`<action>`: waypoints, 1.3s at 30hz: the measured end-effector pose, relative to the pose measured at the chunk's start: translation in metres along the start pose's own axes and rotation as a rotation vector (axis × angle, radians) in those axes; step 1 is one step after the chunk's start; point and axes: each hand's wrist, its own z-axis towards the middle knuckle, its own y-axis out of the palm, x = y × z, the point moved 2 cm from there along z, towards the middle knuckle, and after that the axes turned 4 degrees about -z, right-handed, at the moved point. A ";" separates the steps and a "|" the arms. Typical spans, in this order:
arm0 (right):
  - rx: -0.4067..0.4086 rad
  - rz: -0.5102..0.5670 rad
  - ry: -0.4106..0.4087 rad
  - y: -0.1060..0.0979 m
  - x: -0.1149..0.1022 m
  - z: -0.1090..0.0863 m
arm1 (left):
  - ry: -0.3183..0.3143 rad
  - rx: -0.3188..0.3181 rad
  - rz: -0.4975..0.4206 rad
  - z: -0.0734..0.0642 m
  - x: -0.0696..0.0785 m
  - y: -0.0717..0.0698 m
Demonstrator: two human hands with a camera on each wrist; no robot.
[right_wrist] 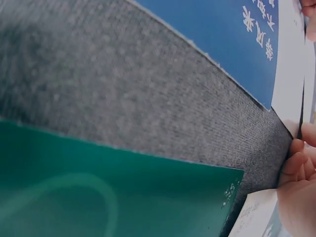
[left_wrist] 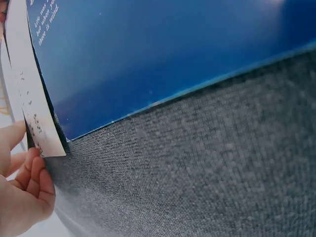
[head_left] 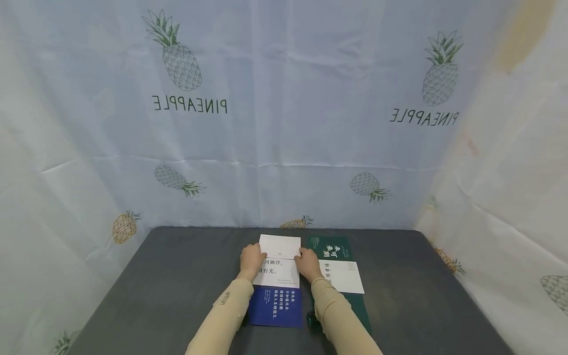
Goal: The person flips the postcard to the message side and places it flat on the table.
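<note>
Both hands are at a plain white card (head_left: pixel 280 245) at the far end of a column of cards. My left hand (head_left: pixel 251 260) pinches its left side near the front corner, thumb on top, with curled fingers (left_wrist: pixel 34 177) at the edge. On the opposite side, my right hand (head_left: pixel 308 264) pinches the right edge, its fingers (right_wrist: pixel 296 165) bent. Directly in front lies a white card with black lettering (head_left: pixel 284 272), partly covered by the left hand. Nearest me in this column is a blue card (head_left: pixel 277 306) with white writing.
To the right runs a second column: a green card (head_left: pixel 330 248) at the far end, a white printed card (head_left: pixel 346 277), then another green card (head_left: pixel 358 308), partly hidden by the right sleeve. All lie on a dark grey cloth-covered table (head_left: pixel 177 281). A pineapple-print curtain (head_left: pixel 284 123) hangs behind.
</note>
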 end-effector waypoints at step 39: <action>0.038 -0.089 0.148 -0.093 0.045 0.012 | 0.164 -0.140 -0.112 0.007 0.092 0.009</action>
